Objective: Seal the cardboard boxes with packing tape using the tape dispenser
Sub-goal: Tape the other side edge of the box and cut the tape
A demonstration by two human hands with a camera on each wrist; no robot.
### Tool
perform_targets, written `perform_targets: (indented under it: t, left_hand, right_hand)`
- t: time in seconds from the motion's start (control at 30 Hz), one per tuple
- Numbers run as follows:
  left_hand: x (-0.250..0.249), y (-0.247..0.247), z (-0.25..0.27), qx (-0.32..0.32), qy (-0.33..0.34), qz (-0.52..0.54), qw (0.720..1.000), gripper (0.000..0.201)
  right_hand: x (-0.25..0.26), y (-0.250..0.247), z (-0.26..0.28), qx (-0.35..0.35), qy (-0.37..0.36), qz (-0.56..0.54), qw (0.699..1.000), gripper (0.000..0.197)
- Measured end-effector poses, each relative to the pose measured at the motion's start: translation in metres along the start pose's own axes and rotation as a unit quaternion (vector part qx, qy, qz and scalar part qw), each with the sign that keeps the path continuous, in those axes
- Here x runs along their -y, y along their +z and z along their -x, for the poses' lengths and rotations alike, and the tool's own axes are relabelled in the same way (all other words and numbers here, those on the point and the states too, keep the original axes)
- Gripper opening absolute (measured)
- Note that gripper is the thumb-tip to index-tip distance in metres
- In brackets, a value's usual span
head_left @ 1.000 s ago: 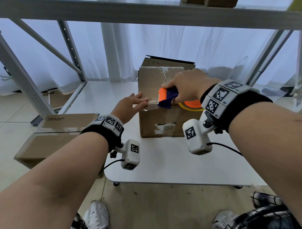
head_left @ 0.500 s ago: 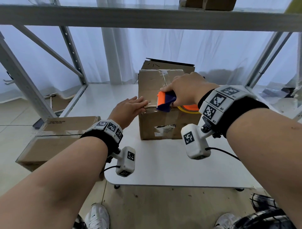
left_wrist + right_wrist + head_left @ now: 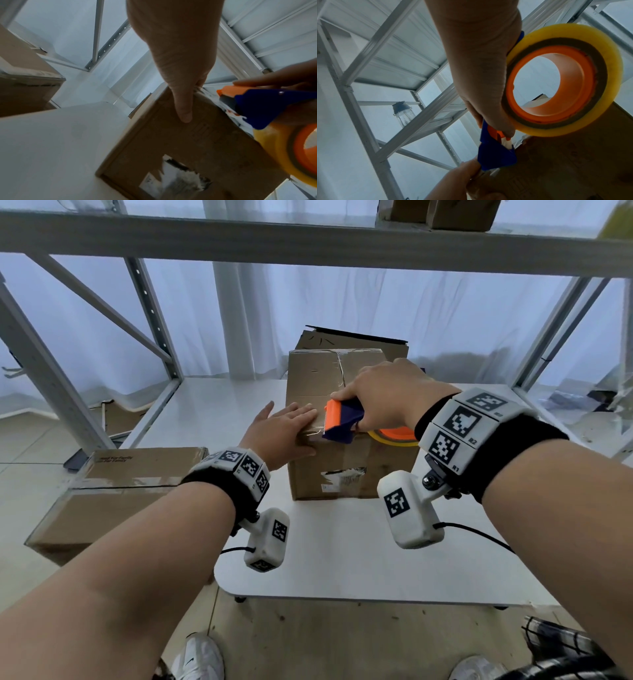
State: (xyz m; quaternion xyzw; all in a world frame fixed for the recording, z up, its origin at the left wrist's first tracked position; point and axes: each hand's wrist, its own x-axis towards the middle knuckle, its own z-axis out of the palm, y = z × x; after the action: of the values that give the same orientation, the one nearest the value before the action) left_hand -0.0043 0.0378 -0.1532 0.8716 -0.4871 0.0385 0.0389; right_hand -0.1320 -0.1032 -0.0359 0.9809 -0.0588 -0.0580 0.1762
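A brown cardboard box (image 3: 318, 378) stands upright on the white table (image 3: 342, 559). My right hand (image 3: 387, 395) grips an orange and blue tape dispenser (image 3: 342, 422) at the box's near top edge; its yellow tape roll (image 3: 563, 81) hangs over the box's front. My left hand (image 3: 284, 429) lies flat on the top left corner with straight fingers, and its thumb (image 3: 181, 105) presses the box's front face (image 3: 197, 148). A torn white label (image 3: 342, 477) marks that face.
A second cardboard box (image 3: 113, 494) sits low at the left, beside the table. Another box (image 3: 352, 340) stands behind the first. Grey metal shelf posts (image 3: 44, 378) flank the table, a beam (image 3: 308, 241) crosses overhead, and a clear bottle (image 3: 403, 113) stands on a shelf.
My left hand went from pinching at the box's corner to lying flat on its top edge. The dispenser in my right hand has come slightly nearer the near edge.
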Motion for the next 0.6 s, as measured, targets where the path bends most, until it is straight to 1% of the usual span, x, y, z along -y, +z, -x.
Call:
perform_targets:
  t: [0.1, 0.23, 0.37, 0.47, 0.6]
  left_hand:
    - [0.011, 0.001, 0.004, -0.008, 0.001, -0.014, 1.0, 0.072]
    - [0.026, -0.004, 0.012, -0.007, -0.001, -0.004, 1.0, 0.07]
    - [0.038, -0.015, 0.011, 0.018, 0.001, -0.003, 1.0, 0.07]
    - [0.034, -0.01, 0.008, 0.021, -0.013, 0.011, 1.0, 0.074]
    - [0.027, 0.002, 0.012, -0.004, -0.035, 0.078, 0.996, 0.089]
  right_hand:
    - [0.009, -0.011, 0.0, -0.008, -0.014, 0.003, 1.0, 0.059]
    - [0.023, -0.024, -0.006, -0.024, -0.021, -0.009, 0.999, 0.06]
    - [0.034, -0.02, -0.011, -0.021, -0.021, -0.017, 0.999, 0.058]
    - [0.028, -0.011, -0.009, -0.016, -0.013, -0.022, 1.0, 0.057]
    - [0.018, -0.01, -0.005, -0.015, -0.013, -0.034, 0.999, 0.068]
